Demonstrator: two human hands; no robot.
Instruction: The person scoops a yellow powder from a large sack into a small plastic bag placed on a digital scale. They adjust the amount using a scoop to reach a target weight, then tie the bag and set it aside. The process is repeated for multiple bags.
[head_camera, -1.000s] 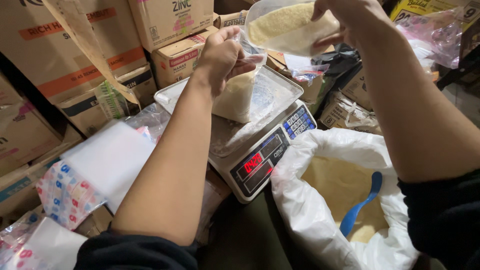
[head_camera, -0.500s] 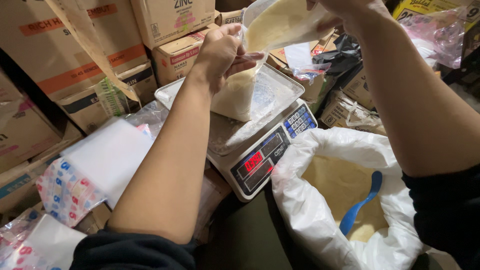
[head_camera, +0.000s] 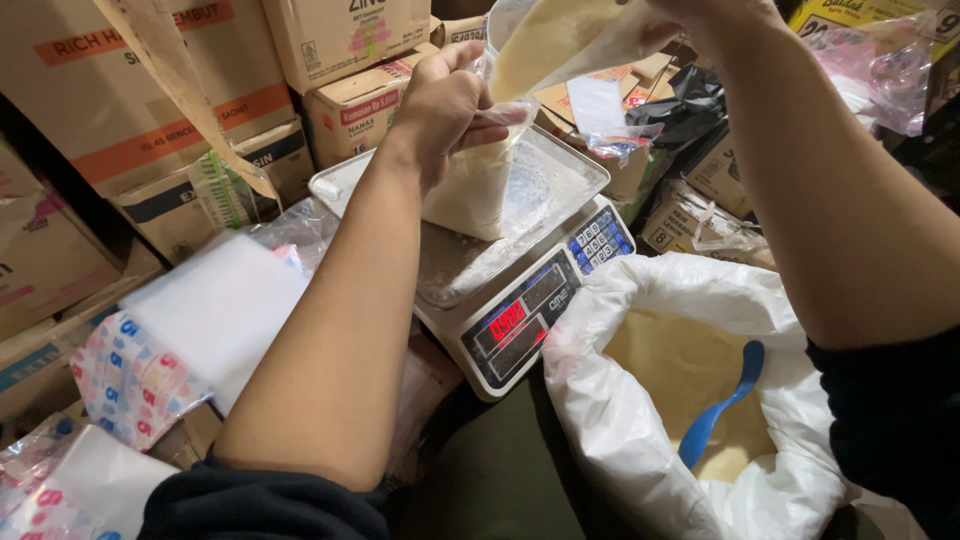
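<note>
Stacked cardboard boxes (head_camera: 150, 110) crowd the back edge. A crinkled white sack (head_camera: 640, 420) of pale grain holds a blue scoop (head_camera: 720, 405). On the steel scale (head_camera: 500, 250) pan stands a clear bag (head_camera: 470, 190), its mouth pinched by the left hand (head_camera: 445, 105); the right hand (head_camera: 700, 15) grips a tilted clear tub (head_camera: 560, 40) above

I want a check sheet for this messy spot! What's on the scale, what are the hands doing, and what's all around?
Surface: digital scale with a metal tray; its red display is lit.
Job's things: small clear bag of pale powder on the tray; tilted scoop pouring into it.
Clutter: white sack of powder with a blue scoop inside; plastic packets.
Hands: left hand holds the bag's mouth; right hand tips the scoop.
Cables: nothing seen.
Surroundings: stacked cardboard boxes.
</note>
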